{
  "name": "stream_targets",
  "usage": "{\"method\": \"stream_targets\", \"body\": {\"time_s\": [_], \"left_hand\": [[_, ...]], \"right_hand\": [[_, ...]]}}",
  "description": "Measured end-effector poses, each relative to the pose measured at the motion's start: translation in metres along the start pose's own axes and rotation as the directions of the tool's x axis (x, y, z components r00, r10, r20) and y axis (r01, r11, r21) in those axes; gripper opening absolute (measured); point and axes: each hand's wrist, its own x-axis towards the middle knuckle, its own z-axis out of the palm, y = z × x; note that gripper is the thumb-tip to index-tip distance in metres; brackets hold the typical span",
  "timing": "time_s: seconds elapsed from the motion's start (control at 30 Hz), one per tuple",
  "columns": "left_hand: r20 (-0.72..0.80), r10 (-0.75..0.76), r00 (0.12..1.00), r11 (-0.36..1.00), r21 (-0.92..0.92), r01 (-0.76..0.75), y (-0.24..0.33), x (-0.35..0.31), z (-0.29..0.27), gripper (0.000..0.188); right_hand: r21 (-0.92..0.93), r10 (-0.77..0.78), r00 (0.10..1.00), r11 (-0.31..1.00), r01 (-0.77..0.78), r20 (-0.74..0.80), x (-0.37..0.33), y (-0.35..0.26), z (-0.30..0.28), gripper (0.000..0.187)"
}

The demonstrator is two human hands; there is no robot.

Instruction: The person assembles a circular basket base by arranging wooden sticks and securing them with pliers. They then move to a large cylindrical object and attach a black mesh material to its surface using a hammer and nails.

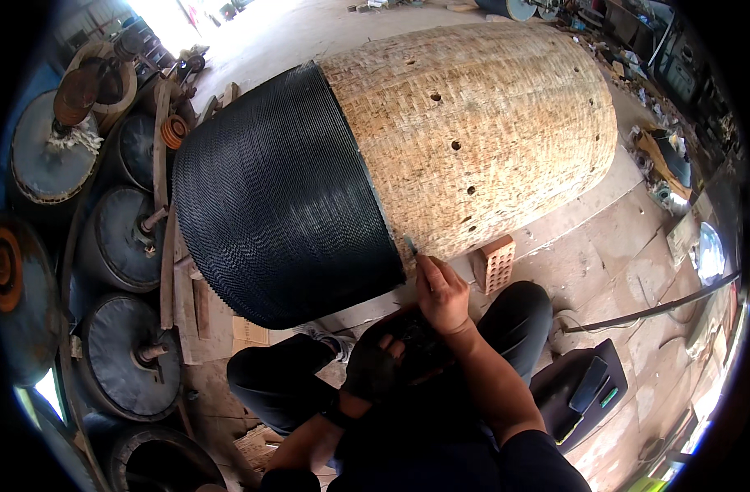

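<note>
A big wooden drum [481, 131] lies on its side on the workshop floor [604, 246], its left part wrapped in close rows of black ribbed banding [276, 197], its right part bare pale wood pierced with small round holes; a perforated red brick [495, 262] is wedged against its lower curve, probably to keep it from rolling. The person sits or squats before it, knees in dark trousers [522, 316] spread toward the drum; that brings both hands close to the seam where the banding ends.

The right hand [442, 293] reaches up to that seam at the drum's lower edge; its fingers are pinched round a small thin tool or the tip of the band, which touches the wood just beside the last black row; which of the two it is, I cannot tell. The left hand [373, 365] wears a dark glove and rests low between the knees, curled over something dark; what it grips is hidden, so I cannot tell whether it is clenched or loose.

Along the left side of the floor stand several round dark spools [129, 238] on their axles; by the person's right knee lies a dark mat [559, 385] with a phone [590, 384] on it; a long thin dark bar [654, 307] lies across the boards farther right.
</note>
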Motion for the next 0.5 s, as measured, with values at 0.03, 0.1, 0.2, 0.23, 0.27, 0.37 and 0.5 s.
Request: {"method": "stream_targets", "body": {"time_s": [0.03, 0.1, 0.2, 0.23, 0.27, 0.37, 0.5], "left_hand": [[-0.01, -0.009, 1.0, 1.0, 0.0, 0.009, 0.0, -0.001, 0.0, 0.017], [-0.011, -0.037, 0.999, 0.999, -0.006, 0.037, 0.0, -0.003, 0.004, 0.017], [-0.06, -0.037, 0.998, 0.999, 0.008, 0.037, -0.004, -0.002, 0.011, 0.017], [-0.084, -0.029, 0.996, 0.999, 0.017, 0.031, -0.005, -0.002, 0.013, 0.017], [-0.057, -0.042, 0.997, 0.999, 0.015, 0.043, -0.003, -0.002, 0.012, 0.017], [-0.001, -0.055, 0.998, 0.998, 0.022, 0.055, 0.002, 0.0, 0.006, 0.019], [0.01, -0.032, 0.999, 0.999, 0.026, 0.032, -0.004, -0.001, 0.01, 0.02]], "right_hand": [[0.008, 0.008, 1.0, 1.0, -0.008, 0.012, 0.0, -0.001, 0.0, 0.031], [0.001, 0.041, 0.998, 0.999, -0.041, 0.047, -0.002, -0.002, 0.0, 0.03], [-0.01, 0.074, 0.992, 0.997, -0.074, 0.098, -0.004, -0.004, -0.001, 0.024], [-0.013, 0.082, 0.99, 0.997, -0.081, 0.114, -0.005, -0.004, -0.001, 0.021], [-0.025, 0.097, 0.984, 0.995, -0.095, 0.15, -0.007, -0.002, 0.0, 0.018], [-0.046, 0.129, 0.967, 0.991, -0.122, 0.218, -0.009, 0.003, 0.002, 0.01], [-0.051, 0.144, 0.971, 0.989, -0.137, 0.189, -0.002, -0.004, 0.003, 0.009]]}}
